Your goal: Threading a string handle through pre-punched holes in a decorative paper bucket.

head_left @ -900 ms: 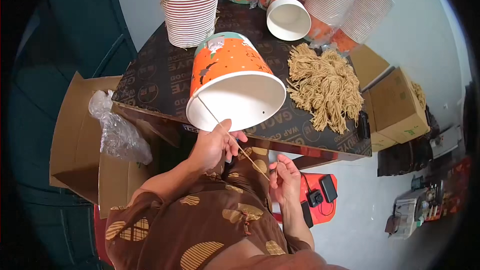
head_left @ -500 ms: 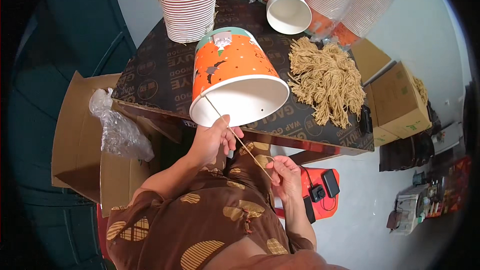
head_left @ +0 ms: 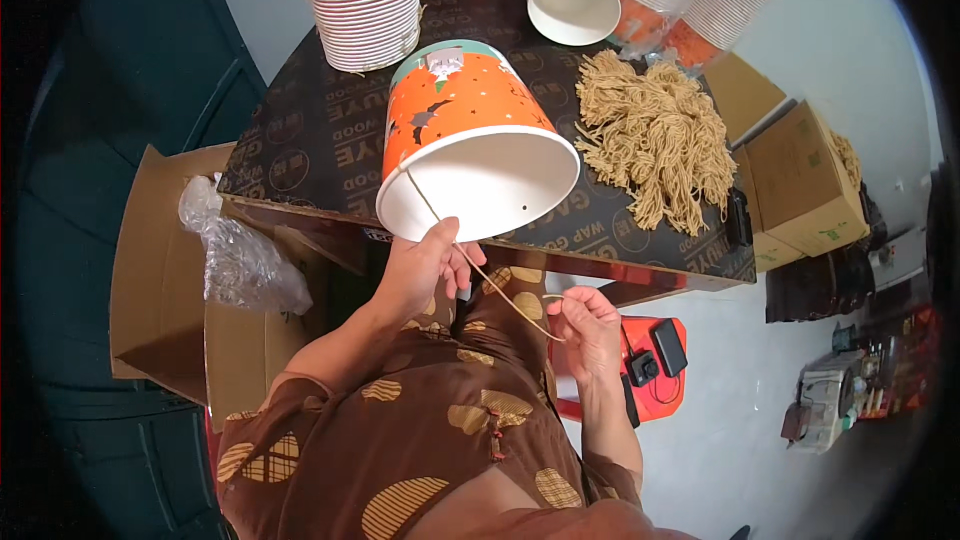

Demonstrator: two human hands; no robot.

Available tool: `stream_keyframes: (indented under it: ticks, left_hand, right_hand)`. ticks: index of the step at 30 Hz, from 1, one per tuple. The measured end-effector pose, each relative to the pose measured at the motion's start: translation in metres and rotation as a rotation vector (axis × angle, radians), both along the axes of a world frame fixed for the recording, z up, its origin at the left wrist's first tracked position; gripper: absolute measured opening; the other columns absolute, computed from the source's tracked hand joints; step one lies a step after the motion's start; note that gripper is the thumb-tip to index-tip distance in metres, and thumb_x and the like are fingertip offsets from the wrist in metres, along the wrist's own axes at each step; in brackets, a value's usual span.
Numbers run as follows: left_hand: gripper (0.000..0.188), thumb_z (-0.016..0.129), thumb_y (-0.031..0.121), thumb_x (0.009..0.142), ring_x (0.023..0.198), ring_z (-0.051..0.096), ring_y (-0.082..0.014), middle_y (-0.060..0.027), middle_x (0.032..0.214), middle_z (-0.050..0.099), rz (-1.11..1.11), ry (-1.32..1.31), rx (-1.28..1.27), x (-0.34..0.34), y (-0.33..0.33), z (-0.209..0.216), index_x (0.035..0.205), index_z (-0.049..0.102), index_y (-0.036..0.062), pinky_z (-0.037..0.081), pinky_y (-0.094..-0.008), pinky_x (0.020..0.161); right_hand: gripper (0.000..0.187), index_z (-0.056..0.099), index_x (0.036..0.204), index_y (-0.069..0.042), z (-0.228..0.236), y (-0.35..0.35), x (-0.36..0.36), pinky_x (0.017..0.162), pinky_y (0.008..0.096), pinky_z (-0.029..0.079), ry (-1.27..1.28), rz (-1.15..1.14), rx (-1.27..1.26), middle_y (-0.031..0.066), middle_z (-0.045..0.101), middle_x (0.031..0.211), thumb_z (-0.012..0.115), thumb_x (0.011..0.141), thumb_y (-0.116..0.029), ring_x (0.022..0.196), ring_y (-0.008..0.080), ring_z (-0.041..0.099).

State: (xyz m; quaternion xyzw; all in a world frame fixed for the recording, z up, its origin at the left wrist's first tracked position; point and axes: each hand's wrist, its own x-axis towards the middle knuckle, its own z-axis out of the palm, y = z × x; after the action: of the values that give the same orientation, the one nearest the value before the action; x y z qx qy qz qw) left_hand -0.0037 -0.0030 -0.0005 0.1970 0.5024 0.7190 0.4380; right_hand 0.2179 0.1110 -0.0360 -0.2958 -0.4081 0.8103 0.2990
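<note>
The table carries a cup stack far left and a yarn pile right. An orange bucket lies tilted at its near edge. The left hand grips the rim; the right hand pinches a string running up to the bucket.

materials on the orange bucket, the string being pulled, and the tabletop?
Orange bucket: looks like coated paperboard, printed outside, plain matte white inside, with a thin rolled rim. String: tan twisted fibre, probably paper or jute twine, same as the bundle beside it. Tabletop: dark, smooth, slightly glossy sheet, likely film-faced plywood; the edge shows a wood core.
</note>
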Motion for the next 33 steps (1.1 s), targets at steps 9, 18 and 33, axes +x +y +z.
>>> stream_keyframes:
  ticks: [9, 18, 33]
  left_hand:
    - [0.029, 0.042, 0.018, 0.101, 0.045, 0.055, -0.0144, -0.0161, 0.076, 0.062, -0.043, -0.088, -0.024, 0.009, 0.001, 0.004, 0.112, 0.050, -0.0064, 0.042, -0.0217, 0.034]
    - [0.029, 0.042, 0.021, 0.101, 0.047, 0.056, -0.0137, -0.0152, 0.077, 0.063, -0.090, -0.097, -0.019, 0.011, 0.000, -0.001, 0.111, 0.051, -0.0053, 0.042, -0.0217, 0.037]
    - [0.034, 0.050, 0.030, 0.094, 0.036, 0.046, -0.0206, -0.0151, 0.067, 0.060, -0.414, -0.505, 0.092, 0.004, 0.000, -0.003, 0.106, 0.056, -0.0014, 0.034, -0.0278, 0.031]
  right_hand:
    - [0.006, 0.061, 0.096, -0.005, 0.022, -0.004, -0.019, 0.045, 0.0194, 0.026, 0.125, -0.015, 0.041, 0.0100, 0.067, 0.080, 0.061, 0.095, -0.011, 0.047, 0.0044, 0.032]
    - [0.011, 0.057, 0.091, -0.007, 0.032, -0.005, -0.032, 0.044, 0.0197, 0.031, 0.060, -0.068, 0.083, 0.0088, 0.067, 0.087, 0.059, 0.098, -0.016, 0.053, 0.0060, 0.042]
    - [0.009, 0.060, 0.087, 0.001, 0.060, -0.004, -0.035, 0.081, 0.0282, 0.043, -0.096, -0.338, 1.041, 0.0117, 0.053, 0.117, 0.065, 0.083, 0.007, 0.097, 0.0164, 0.050]
